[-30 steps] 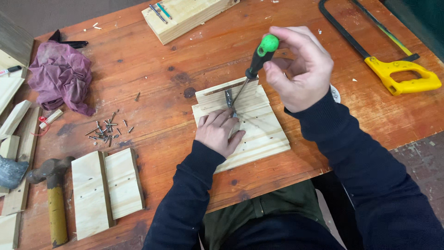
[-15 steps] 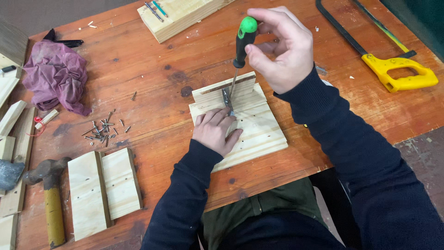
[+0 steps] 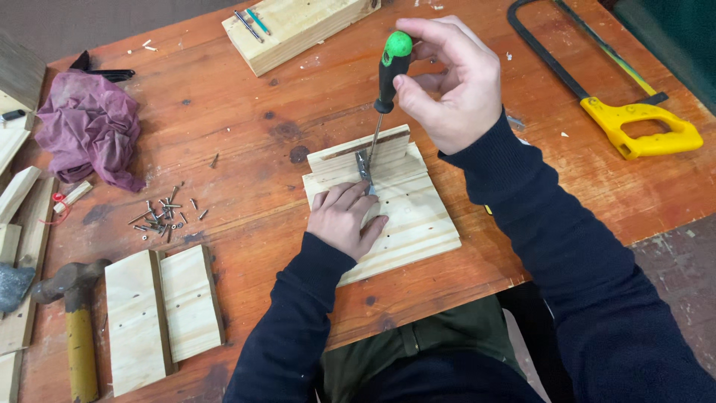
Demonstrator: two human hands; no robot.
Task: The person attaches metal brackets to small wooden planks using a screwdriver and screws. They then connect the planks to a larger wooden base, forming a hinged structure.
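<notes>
My right hand (image 3: 451,82) grips a screwdriver (image 3: 388,71) with a black and green handle, held nearly upright. Its tip meets a small metal hinge (image 3: 364,168) on a pale wooden panel (image 3: 406,216) made of joined slats. My left hand (image 3: 344,218) lies flat on that panel just below the hinge, fingers spread and pressing the wood down. A narrow wooden strip (image 3: 358,148) stands along the panel's far edge.
Loose screws (image 3: 165,215) lie scattered left of the panel. A second slatted panel (image 3: 160,313) and a hammer (image 3: 71,321) sit at the front left, a purple rag (image 3: 89,127) at the far left, a wood block (image 3: 298,26) at the back, a yellow-handled hacksaw (image 3: 626,112) to the right.
My right hand has swung the screwdriver from a slant to nearly upright over the hinge. My left hand stays on the panel.
</notes>
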